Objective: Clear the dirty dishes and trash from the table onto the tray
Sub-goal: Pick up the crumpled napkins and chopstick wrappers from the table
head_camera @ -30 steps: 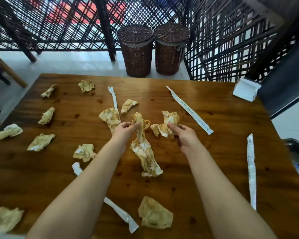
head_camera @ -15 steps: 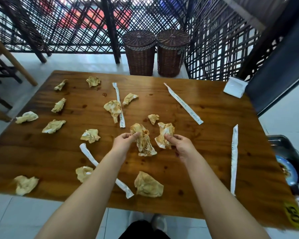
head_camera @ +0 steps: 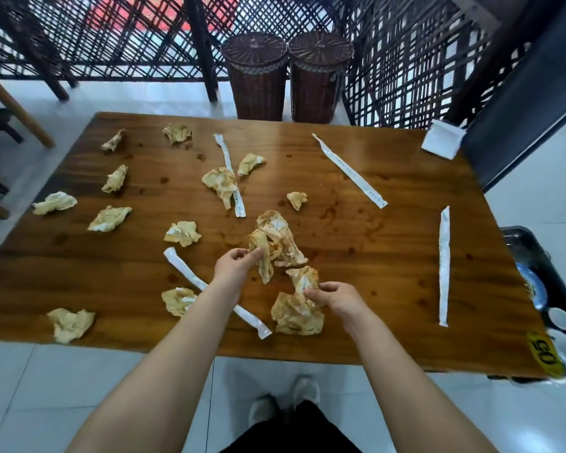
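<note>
Dishes (head_camera: 561, 319) look sorted in the tray (head_camera: 523, 237) beside the desk (head_camera: 389, 273), but trash-wise it's early: left hand (head_camera: 234, 264) pinches a stained napkin wad (head_camera: 275, 240), right hand (head_camera: 339, 297) pinches another napkin (head_camera: 304, 277), plenty more plus chopstick wrappers (head_camera: 350, 170) left.

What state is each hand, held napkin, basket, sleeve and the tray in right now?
left hand, pinching the stained napkin bundle.
stained napkin bundle, hanging from the fingers.
right hand, pinching a crumpled napkin.
wicker baskets, both lidded.
paper sleeves, lying flat on the table.
tray, holding dishes.
</note>
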A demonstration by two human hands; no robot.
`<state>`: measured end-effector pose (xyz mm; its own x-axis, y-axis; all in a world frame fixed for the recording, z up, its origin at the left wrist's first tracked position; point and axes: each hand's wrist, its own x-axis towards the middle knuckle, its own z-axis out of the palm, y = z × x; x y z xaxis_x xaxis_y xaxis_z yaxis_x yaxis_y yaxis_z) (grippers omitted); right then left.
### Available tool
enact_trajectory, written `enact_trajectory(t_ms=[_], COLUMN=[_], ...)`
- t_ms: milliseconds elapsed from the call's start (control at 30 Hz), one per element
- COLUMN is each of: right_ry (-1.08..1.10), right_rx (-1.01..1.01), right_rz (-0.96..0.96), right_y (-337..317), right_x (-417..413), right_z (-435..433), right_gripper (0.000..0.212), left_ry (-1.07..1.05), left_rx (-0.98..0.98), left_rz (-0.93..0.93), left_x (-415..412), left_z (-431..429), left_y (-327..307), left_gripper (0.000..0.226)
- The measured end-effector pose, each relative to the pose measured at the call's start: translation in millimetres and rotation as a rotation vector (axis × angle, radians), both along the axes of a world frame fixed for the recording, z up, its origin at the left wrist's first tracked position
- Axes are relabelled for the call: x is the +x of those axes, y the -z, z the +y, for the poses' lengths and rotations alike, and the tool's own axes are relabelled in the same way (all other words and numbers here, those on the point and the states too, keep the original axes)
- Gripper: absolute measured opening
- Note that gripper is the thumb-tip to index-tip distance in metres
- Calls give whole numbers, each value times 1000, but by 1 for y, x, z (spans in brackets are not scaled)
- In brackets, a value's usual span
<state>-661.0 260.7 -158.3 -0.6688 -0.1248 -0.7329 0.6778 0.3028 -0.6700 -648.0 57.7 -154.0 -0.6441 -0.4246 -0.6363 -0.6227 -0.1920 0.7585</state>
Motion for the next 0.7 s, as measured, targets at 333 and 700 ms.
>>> enact_trajectory(t_ms=[333,700], right_ry=[-126,-129], right_rx=[239,358], right_rz=[-36,20], right_y=[32,40], right_x=[30,42], right_z=[-24,-35], right_gripper=[58,55], left_ry=[157,225], left_rx=[-2,2], left_rz=[-52,-57], left_x=[38,47], left_z=[-23,-35], left_y=[14,16], left_gripper=[27,23])
